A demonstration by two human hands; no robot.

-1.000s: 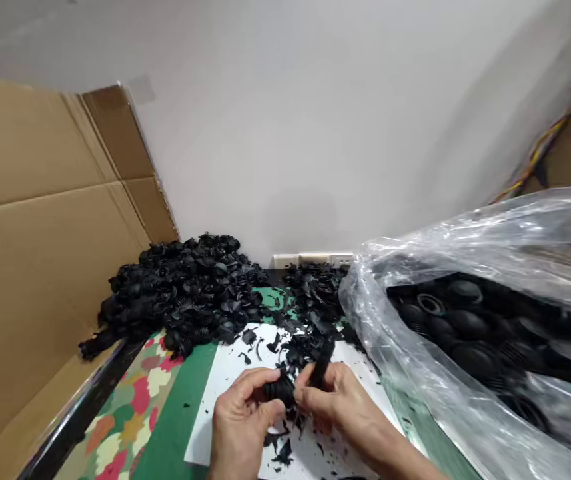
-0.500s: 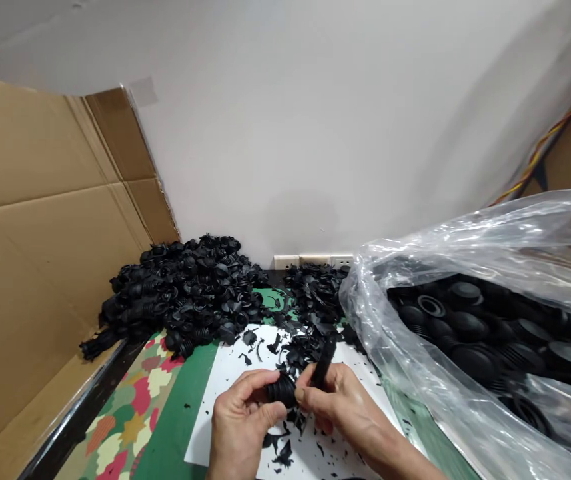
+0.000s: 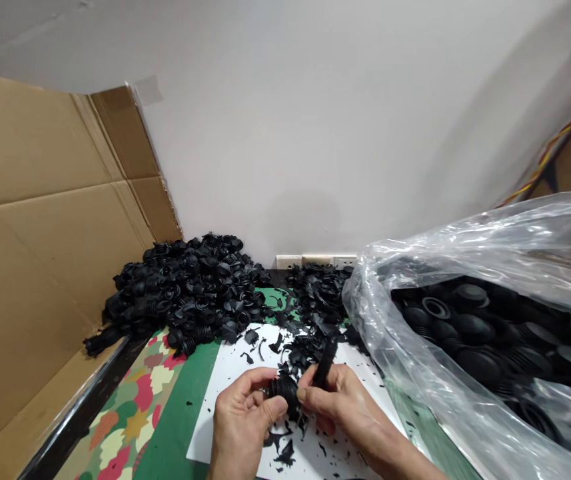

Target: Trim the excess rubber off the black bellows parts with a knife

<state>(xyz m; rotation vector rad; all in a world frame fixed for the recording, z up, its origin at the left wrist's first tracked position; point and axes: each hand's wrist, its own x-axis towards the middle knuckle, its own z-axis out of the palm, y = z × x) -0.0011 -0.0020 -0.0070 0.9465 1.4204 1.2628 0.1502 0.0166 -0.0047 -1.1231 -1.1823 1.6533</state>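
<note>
A black ribbed rubber bellows (image 3: 284, 390) is gripped between the thumb and fingers of my left hand (image 3: 245, 417), above a white sheet (image 3: 205, 427). My right hand (image 3: 338, 399) is closed round a slim black-handled tool (image 3: 326, 363), held like a pen with its handle tilted up. What seems to be a thin pale blade or tip points down below the right fingers; its exact kind is hard to make out. The right thumb and fingertips meet the bellows' right side. Black rubber scraps (image 3: 285, 453) lie scattered under both hands.
On the left, black bellows parts (image 3: 190, 287) are heaped against a cardboard box (image 3: 55, 167). Behind the hands is a pile of rubber offcuts (image 3: 318, 287). A clear plastic bag (image 3: 380, 313) at the right holds black bellows (image 3: 475, 327). Wall sockets (image 3: 310, 262) sit at the back.
Both hands stay almost in place, still holding the bellows and the tool. The bellows looks slightly turned in the left fingers. The whole view has shifted slightly.
</note>
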